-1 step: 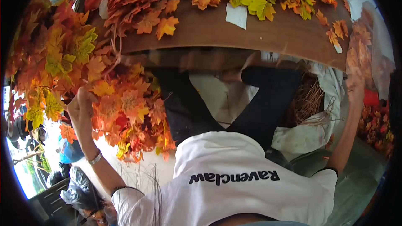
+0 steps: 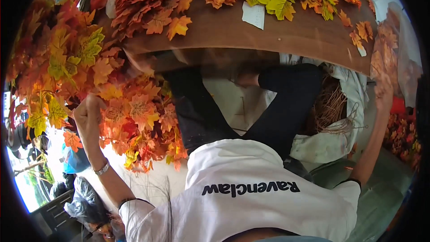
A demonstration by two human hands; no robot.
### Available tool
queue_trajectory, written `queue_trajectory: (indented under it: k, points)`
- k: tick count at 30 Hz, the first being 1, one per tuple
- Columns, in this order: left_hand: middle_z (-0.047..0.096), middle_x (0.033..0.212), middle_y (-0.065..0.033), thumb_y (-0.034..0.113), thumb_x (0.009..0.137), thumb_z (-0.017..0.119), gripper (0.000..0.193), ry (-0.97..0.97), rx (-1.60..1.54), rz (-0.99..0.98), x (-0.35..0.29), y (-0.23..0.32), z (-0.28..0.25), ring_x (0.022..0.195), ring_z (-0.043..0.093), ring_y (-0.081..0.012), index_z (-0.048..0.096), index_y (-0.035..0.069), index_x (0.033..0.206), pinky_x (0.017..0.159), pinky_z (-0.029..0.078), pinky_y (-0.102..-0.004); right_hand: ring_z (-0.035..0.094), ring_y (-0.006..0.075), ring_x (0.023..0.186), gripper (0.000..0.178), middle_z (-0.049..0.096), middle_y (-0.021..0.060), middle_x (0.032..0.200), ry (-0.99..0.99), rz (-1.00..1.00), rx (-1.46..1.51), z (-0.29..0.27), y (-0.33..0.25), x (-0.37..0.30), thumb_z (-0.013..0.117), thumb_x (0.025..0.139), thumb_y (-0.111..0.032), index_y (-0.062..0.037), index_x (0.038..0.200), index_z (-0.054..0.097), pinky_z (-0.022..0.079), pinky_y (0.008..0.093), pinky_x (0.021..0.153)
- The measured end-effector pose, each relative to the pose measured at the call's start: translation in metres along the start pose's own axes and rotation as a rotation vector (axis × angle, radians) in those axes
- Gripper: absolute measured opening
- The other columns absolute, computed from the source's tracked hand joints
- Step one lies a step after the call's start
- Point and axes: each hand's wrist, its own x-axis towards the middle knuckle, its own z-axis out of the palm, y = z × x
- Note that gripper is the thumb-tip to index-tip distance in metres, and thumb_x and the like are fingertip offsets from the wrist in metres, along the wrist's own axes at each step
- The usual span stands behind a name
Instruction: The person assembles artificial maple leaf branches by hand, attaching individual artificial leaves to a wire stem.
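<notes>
My left hand (image 2: 89,109) is raised at the left with its fingers curled closed, beside hanging orange and yellow artificial maple leaves (image 2: 139,107). My right hand (image 2: 382,88) is raised at the far right, its fingers drawn together, just below a clear plastic bag of orange leaves (image 2: 389,47). What either hand grips is too small or smeared to name. A pale motion blur (image 2: 139,59) crosses between the leaves and the table's near edge. Ahead stands a brown table (image 2: 210,36) with a stack of orange-red leaves (image 2: 143,6) and green-yellow leaves (image 2: 280,4).
A white paper slip (image 2: 253,15) lies on the table. Under its right side, a pale sack (image 2: 322,148) holds brown wiry stems (image 2: 333,110). Black plastic bags (image 2: 85,201) and a blue bag (image 2: 74,159) stand at lower left. More small leaves (image 2: 403,136) lie at far right.
The pale looped strand near the left-hand leaves has turned into a blur lower down. My right hand has shifted slightly; my left hand has barely moved.
</notes>
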Motion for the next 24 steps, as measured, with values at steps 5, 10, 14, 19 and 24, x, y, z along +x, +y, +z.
queue_trajectory:
  k: [5, 10, 14, 19, 24]
  points:
    - [0.038, 0.053, 0.0013, 0.024, 0.086, 0.056, 0.037, -0.160, 0.069, 0.201, 0.004, 0.029, 0.019, 0.051, 0.031, -0.0057, 0.045, 0.000, 0.060, 0.046, 0.024, -0.0238, 0.020, 0.0019, 0.039, 0.015, 0.027, -0.0084, 0.051, 0.106, -0.215, -0.229, -0.114, -0.012, 0.054, 0.056, 0.087, -0.017, -0.0027, 0.090, 0.060, 0.017, 0.0203, 0.036]
    - [0.033, 0.055, 0.0016, 0.021, 0.087, 0.056, 0.036, -0.198, 0.057, 0.320, 0.035, 0.024, 0.041, 0.053, 0.026, -0.0065, 0.043, 0.000, 0.062, 0.047, 0.024, -0.0246, 0.019, 0.0029, 0.036, 0.014, 0.027, -0.0085, 0.048, 0.132, -0.238, -0.314, -0.154, -0.030, 0.054, 0.057, 0.086, -0.017, -0.0033, 0.086, 0.061, 0.018, 0.0215, 0.034]
    - [0.032, 0.055, 0.0026, 0.019, 0.087, 0.057, 0.032, -0.204, 0.037, 0.362, 0.039, 0.009, 0.045, 0.053, 0.026, -0.0057, 0.045, 0.000, 0.064, 0.046, 0.023, -0.0246, 0.024, 0.0033, 0.037, 0.014, 0.035, -0.0072, 0.049, 0.102, -0.225, -0.396, -0.140, -0.029, 0.035, 0.057, 0.087, -0.017, -0.0035, 0.088, 0.062, 0.020, 0.0208, 0.034]
    - [0.031, 0.055, 0.0030, 0.022, 0.087, 0.056, 0.033, 0.101, 0.250, 0.076, 0.051, -0.053, 0.003, 0.053, 0.027, -0.0051, 0.045, 0.000, 0.064, 0.046, 0.023, -0.0235, 0.029, 0.0030, 0.043, 0.018, 0.042, -0.0052, 0.058, 0.500, -0.346, -0.531, -0.195, -0.037, -0.001, 0.057, 0.087, -0.021, -0.0058, 0.077, 0.059, 0.023, 0.0220, 0.038]
    - [0.033, 0.054, 0.0043, 0.026, 0.089, 0.052, 0.037, 0.061, 0.086, 0.123, 0.046, -0.034, 0.037, 0.050, 0.026, -0.0039, 0.045, 0.005, 0.059, 0.045, 0.022, -0.0230, 0.027, 0.0033, 0.043, 0.022, 0.039, -0.0052, 0.054, 0.397, -0.334, -0.590, -0.181, -0.027, 0.009, 0.061, 0.084, -0.025, -0.0063, 0.074, 0.060, 0.022, 0.0230, 0.040]
